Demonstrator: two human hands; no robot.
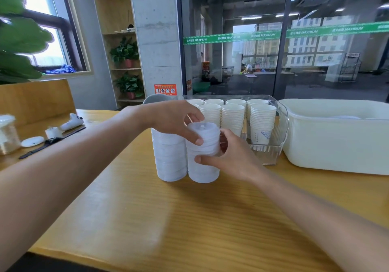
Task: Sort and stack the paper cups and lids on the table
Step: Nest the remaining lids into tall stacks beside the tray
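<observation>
both hands are on the nearer lid stack (203, 154), which stands upright on the bench (147, 219) with its long axis vertical, touching a second lid stack (169, 156) at its 9 o'clock. the left hand (174, 122) curls over the top from 10 o'clock, thumb on the side; the right hand (229, 156) grips the side from 3 o'clock, thumb across the front. neither is clearly nearer. paper cups (232, 118) sit stacked in a clear tray (271, 154) at 1 o'clock, a white tub (336, 141) at 3 o'clock. the wooden top is smooth; a glass wall (273, 40) lies beyond. squaring the stack seems the likely move
</observation>
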